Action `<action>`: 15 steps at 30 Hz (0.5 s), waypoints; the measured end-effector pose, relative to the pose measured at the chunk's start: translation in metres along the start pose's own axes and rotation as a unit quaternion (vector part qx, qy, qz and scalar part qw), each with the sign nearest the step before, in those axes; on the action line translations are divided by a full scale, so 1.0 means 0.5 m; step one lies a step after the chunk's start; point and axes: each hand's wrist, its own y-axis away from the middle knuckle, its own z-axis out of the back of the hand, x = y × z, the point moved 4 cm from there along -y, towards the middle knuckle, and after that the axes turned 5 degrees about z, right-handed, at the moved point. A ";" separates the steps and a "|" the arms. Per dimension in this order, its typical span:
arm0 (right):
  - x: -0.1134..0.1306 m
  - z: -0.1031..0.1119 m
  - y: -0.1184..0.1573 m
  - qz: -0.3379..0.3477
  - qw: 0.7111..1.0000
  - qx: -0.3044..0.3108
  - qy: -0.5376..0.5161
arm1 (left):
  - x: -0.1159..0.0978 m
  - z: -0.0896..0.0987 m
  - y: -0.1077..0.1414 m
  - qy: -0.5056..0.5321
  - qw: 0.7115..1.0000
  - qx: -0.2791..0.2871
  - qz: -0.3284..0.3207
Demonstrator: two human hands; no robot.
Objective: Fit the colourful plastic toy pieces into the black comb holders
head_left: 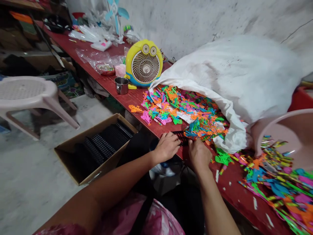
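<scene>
Right at the edge of the red tabletop [132, 101], the left hand [166, 147] and right hand [199, 155] both have a narrow grip on a black plastic strip [181, 138], just beside a messy heap of neon plastic pieces [181, 111] spilling from a white sack [227, 81].

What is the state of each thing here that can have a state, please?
Left hand, gripping the black plastic strip
Right hand, gripping the same strip
White sack, open, spilling colourful plastic pieces
Cardboard box, open, holding black strips
Yellow desk fan, upright
Steel cup, upright
</scene>
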 end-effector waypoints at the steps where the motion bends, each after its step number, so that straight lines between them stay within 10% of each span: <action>1: -0.002 -0.005 0.002 -0.010 1.000 -0.011 -0.008 | 0.001 0.002 0.000 0.004 1.000 -0.001 0.001; 15: -0.007 -0.031 0.012 -0.016 0.992 -0.106 -0.061 | -0.032 0.055 -0.105 0.131 0.987 -0.097 -0.007</action>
